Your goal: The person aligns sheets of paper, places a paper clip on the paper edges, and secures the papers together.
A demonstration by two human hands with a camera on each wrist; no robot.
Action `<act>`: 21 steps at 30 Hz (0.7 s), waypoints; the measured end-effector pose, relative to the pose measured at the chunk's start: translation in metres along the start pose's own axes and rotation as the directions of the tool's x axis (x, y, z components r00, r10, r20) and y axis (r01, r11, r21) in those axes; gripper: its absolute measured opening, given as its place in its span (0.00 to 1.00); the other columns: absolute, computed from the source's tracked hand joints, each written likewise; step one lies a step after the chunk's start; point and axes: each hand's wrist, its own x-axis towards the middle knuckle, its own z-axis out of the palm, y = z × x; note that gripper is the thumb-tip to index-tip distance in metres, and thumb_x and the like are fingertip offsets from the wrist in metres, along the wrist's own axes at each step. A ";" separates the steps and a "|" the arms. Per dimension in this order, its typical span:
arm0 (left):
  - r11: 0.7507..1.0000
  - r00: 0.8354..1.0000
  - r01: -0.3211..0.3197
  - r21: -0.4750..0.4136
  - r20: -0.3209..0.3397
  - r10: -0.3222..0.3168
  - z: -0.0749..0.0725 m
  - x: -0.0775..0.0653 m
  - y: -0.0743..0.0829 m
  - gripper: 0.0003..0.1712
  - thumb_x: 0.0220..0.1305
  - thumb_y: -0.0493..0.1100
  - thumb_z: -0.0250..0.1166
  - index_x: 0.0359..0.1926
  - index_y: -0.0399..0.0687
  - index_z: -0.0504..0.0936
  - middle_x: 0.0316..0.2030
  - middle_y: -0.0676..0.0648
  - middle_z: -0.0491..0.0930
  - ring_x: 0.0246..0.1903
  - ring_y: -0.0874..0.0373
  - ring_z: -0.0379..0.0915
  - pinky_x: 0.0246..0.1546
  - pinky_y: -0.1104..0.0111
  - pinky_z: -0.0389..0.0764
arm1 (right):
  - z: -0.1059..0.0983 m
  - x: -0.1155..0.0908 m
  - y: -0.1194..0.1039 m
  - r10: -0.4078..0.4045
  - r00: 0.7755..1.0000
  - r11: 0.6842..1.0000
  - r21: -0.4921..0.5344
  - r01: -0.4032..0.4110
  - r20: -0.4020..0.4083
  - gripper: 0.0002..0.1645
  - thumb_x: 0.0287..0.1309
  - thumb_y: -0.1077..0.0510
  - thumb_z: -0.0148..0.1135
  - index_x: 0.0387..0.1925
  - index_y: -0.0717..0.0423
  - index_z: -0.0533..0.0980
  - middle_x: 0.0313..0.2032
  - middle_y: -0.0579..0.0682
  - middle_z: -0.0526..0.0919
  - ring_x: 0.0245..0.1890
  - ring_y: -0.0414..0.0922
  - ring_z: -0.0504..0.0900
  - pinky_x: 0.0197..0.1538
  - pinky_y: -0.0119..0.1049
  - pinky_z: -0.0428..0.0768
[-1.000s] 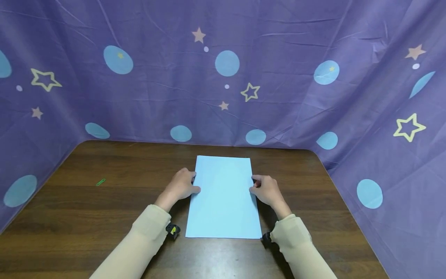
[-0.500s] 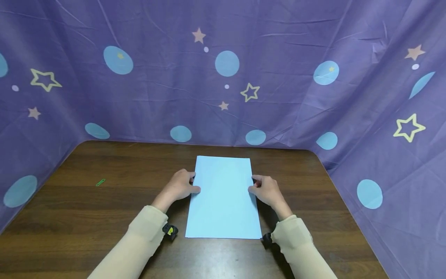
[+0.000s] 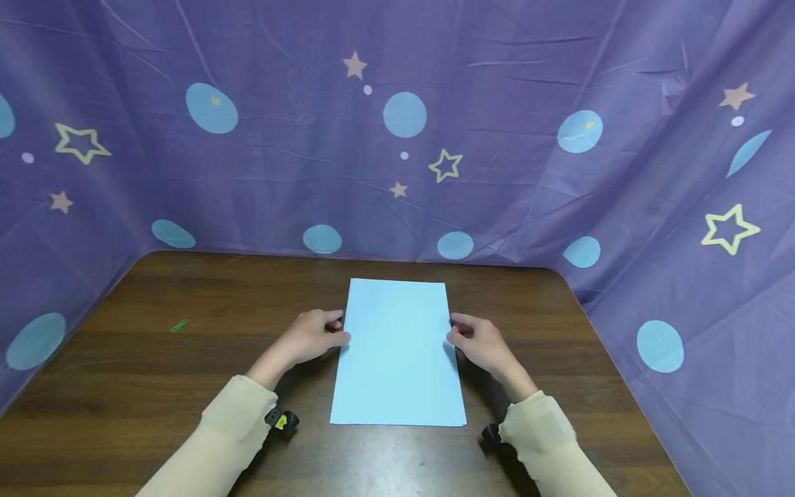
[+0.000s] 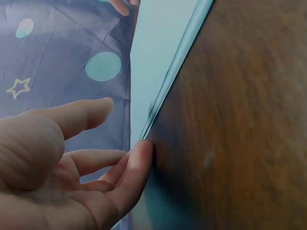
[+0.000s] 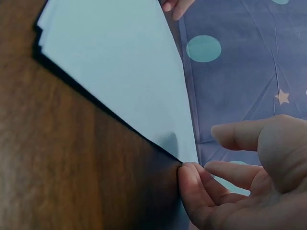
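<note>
Between the left hand (image 3: 306,338) and right hand (image 3: 488,345), thumbs spread from fingers, we see stacked paper (image 3: 399,359), its sides touching fingertips.

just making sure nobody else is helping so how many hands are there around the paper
2: the left hand at the left edge of the paper stack, and the right hand at its right edge. No other hand shows.

The paper (image 3: 399,352) at frame centre was pale blue, the table (image 3: 124,386) grained brown, the curtain (image 3: 279,124) across the top purple with blue spots (image 3: 405,114).
</note>
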 end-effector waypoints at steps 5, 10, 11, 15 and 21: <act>0.999 1.000 -0.003 -0.032 0.017 0.003 -0.004 -0.007 -0.003 0.36 0.77 0.46 0.64 0.76 0.31 0.68 0.65 0.36 0.80 0.51 0.50 0.77 0.53 0.56 0.80 | -0.005 -0.008 -0.001 0.023 0.999 0.999 0.045 -0.025 0.040 0.31 0.74 0.57 0.64 0.73 0.61 0.73 0.57 0.55 0.84 0.59 0.52 0.81 0.60 0.48 0.80; 0.996 0.999 0.022 -0.090 0.050 -0.017 -0.006 -0.013 -0.005 0.36 0.79 0.47 0.61 0.79 0.35 0.66 0.67 0.37 0.78 0.53 0.50 0.79 0.53 0.56 0.82 | -0.008 -0.017 0.001 0.054 0.996 0.995 0.083 -0.060 0.071 0.31 0.75 0.56 0.63 0.74 0.59 0.72 0.61 0.56 0.83 0.62 0.52 0.80 0.67 0.54 0.77; 0.995 0.998 0.025 -0.102 0.052 -0.019 -0.006 -0.015 -0.005 0.36 0.78 0.47 0.62 0.79 0.36 0.66 0.68 0.37 0.77 0.53 0.50 0.79 0.52 0.57 0.82 | -0.009 -0.018 0.001 0.058 0.995 0.993 0.094 -0.065 0.075 0.31 0.75 0.56 0.63 0.74 0.59 0.72 0.61 0.56 0.83 0.61 0.51 0.81 0.67 0.53 0.78; 0.988 0.998 0.032 -0.150 0.063 -0.023 -0.006 -0.020 -0.004 0.36 0.78 0.46 0.62 0.79 0.37 0.65 0.68 0.36 0.77 0.58 0.47 0.79 0.53 0.56 0.82 | -0.010 -0.022 0.001 0.066 0.991 0.974 0.210 -0.090 0.120 0.32 0.76 0.59 0.61 0.76 0.63 0.68 0.65 0.62 0.80 0.62 0.53 0.82 0.66 0.49 0.81; 0.963 0.992 0.076 -0.257 0.118 -0.047 -0.006 -0.023 -0.002 0.37 0.78 0.44 0.61 0.80 0.36 0.61 0.71 0.34 0.73 0.61 0.44 0.80 0.56 0.52 0.84 | -0.012 -0.025 0.002 0.090 0.977 0.882 0.441 -0.168 0.194 0.35 0.76 0.64 0.56 0.78 0.70 0.61 0.73 0.70 0.69 0.73 0.59 0.72 0.70 0.47 0.78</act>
